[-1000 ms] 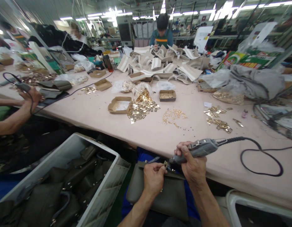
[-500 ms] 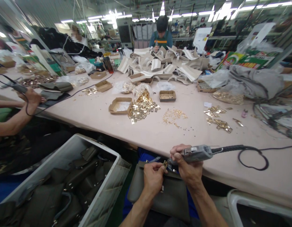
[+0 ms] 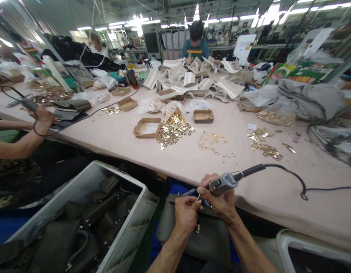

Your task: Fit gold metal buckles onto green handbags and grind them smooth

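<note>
Pinching small gold fitting (image 3: pixel 198 197) with left hand (image 3: pixel 186 212) on olive bag (image 3: pixel 198 239), lower centre; right hand (image 3: pixel 220 201) gripping electric screwdriver (image 3: pixel 224 182); best kept square, steady.

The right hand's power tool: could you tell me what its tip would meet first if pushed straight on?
Probably the small gold fitting pinched by the left hand, above the olive bag; depth is uncertain.
</note>
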### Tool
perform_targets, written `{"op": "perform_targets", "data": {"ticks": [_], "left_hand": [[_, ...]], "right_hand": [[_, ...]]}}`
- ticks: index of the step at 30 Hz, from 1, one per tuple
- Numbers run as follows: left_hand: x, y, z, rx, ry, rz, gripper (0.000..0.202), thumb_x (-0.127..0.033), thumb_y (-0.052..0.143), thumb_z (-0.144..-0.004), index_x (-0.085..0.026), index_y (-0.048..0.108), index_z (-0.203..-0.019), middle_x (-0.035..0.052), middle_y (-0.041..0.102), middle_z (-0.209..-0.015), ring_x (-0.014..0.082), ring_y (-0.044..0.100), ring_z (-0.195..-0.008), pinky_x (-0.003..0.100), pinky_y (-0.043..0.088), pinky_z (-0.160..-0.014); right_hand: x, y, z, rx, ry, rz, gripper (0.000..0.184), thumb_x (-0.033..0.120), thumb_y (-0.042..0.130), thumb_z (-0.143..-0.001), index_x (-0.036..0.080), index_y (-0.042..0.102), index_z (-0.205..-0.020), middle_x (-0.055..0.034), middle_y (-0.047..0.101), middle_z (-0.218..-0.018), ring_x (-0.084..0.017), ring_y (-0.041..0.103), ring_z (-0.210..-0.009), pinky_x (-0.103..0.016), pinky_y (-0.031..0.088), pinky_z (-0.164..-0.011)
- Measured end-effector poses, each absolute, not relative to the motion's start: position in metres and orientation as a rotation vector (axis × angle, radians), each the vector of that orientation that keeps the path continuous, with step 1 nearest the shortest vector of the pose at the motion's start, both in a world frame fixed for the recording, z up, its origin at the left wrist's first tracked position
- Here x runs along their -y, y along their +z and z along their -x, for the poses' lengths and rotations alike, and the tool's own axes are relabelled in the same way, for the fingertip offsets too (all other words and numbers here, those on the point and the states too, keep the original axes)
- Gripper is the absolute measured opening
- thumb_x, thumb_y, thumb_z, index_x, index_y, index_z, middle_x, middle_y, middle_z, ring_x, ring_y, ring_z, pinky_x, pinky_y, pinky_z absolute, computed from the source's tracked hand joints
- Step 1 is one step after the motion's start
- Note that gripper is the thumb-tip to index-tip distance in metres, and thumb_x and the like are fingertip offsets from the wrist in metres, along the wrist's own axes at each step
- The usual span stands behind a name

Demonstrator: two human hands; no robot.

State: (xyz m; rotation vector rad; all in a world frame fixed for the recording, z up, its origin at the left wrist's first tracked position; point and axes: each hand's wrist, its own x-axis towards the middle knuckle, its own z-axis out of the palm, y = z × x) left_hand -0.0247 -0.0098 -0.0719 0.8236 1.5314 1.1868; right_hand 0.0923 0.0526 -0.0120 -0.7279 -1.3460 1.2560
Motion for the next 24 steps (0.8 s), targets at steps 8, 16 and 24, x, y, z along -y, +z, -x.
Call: {"op": "perform_targets", "data": {"ticks": [8,16,24], "left_hand": [[0.01,-0.06,0.025,-1.497,1.127,-0.978,0.02,-0.028,0.064,-0.079,-0.016,0.077,-0.069,0.0057,0.073,-0.062,0.0231,0.069,-0.059,0.03,0.049,-0.057],[0.017,-0.095,0.015,-1.584,1.306,-1.312,0.023,-0.031,0.058,-0.092,-0.019,0.078,-0.093,0.0071,0.076,-0.076,0.0231,0.074,-0.068,0.029,0.058,-0.064],[0.015,-0.149,-0.005,-1.94,1.495,-2.235,0.038,-0.006,0.044,-0.096,-0.008,0.055,-0.133,0.0187,0.075,-0.098,0.0251,0.077,-0.071,0.029,0.062,-0.056]], "right_hand": [[-0.05,0.02,-0.111,1.228,1.531,0.458,0.023,0.021,0.083,-0.078,0.023,0.061,-0.085,0.0006,0.059,-0.072,-0.015,0.054,-0.063,-0.028,0.042,-0.055],[-0.137,0.05,-0.17,0.608,1.158,0.56,0.028,0.027,0.086,-0.078,0.022,0.06,-0.087,0.0045,0.059,-0.083,-0.008,0.05,-0.06,-0.027,0.05,-0.064],[-0.234,0.019,-0.231,0.361,1.181,0.547,0.035,0.022,0.088,-0.071,0.02,0.059,-0.09,0.0071,0.062,-0.084,-0.007,0.056,-0.065,-0.03,0.056,-0.072]]}}
